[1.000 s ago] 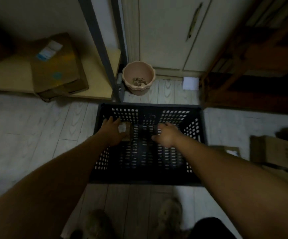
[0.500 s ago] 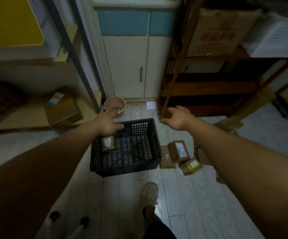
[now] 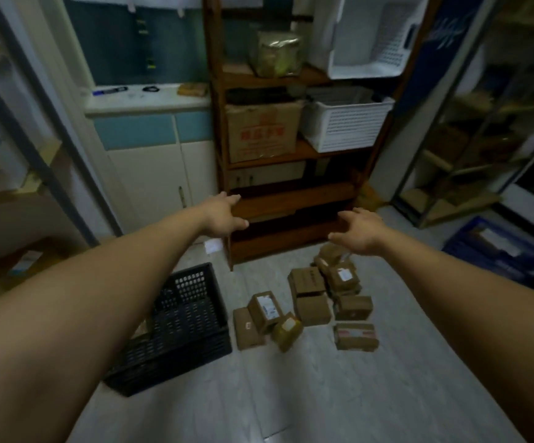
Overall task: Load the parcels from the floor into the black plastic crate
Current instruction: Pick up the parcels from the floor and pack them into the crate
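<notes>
- Black plastic crate point(image 3: 195, 343) is being seen on the pale plank floor point(image 3: 323, 394), below the left hand point(image 3: 224, 215) and nearer the person. Its left part is being hidden by the left forearm.
- Both hands are being held out in the air with fingers spread and loose, and nothing is being grasped. The right hand point(image 3: 358, 233) is being held well apart from the left.
- Brown parcels point(image 3: 310, 305) are being seen in a loose heap on the floor, just below the right hand and right of the crate. None is being touched.
- A wooden shelf unit point(image 3: 291, 199) is standing just beyond both hands. Whether the left fingertips are touching it cannot be told.
- Above the hands, a cardboard box point(image 3: 262, 132) and a white slatted basket point(image 3: 345, 126) are being kept on that unit. The box's red print is too blurred to be read.
- White labels are being shown on several parcels, but their writing cannot be read.
- A blue crate point(image 3: 495, 247) is sitting right of the right hand.
</notes>
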`<state>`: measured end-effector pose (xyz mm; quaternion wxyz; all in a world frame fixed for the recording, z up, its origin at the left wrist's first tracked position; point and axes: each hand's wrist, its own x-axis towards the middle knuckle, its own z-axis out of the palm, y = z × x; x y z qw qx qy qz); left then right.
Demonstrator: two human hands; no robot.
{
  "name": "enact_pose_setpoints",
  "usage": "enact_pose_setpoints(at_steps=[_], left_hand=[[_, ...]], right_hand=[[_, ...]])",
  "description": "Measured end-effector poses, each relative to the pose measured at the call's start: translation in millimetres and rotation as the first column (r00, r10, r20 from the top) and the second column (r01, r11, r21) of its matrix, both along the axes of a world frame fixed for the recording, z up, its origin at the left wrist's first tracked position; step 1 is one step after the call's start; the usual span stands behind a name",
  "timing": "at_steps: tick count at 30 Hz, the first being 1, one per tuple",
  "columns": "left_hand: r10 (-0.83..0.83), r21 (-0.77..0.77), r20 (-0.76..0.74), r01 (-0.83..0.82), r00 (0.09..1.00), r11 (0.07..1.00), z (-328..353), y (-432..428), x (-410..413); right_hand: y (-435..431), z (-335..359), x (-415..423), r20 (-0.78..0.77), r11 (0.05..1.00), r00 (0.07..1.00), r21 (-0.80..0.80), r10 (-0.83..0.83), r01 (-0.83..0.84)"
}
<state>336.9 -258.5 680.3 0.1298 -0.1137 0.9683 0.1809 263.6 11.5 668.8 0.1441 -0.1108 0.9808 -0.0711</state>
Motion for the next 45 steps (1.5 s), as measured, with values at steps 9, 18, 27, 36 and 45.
enact_pose_setpoints(at_steps=[9,18,27,36,45], left_hand=[[-0.139,0.048,0.071,0.135,0.988,0.990,-8.2,207.7,-87.2],[-0.122,0.116,0.126,0.108,0.984,0.987,-64.0,254.1,-209.6],[-0.077,0.140,0.300,0.036,0.951,0.990,-137.5,281.8,-344.3],[0.101,0.158,0.402,-0.178,0.910,0.971,-223.7,324.3,-384.1],[0.238,0.251,0.490,-0.397,0.839,0.883,-436.5,386.1,-430.9]], right_hand=[[240.5,16.7,-46.5,0.005,0.975,0.979,0.083,-0.205,0.204],[268.3,-29.2,-165.9,0.074,0.983,0.981,0.033,-0.181,0.179],[298.4,-93.9,-313.7,0.238,0.987,0.958,0.049,-0.162,0.155],[324.9,-214.2,-417.9,0.397,1.000,0.918,0.007,0.019,-0.023],[360.4,-444.3,-499.4,0.520,0.986,0.847,-0.164,0.107,-0.024]])
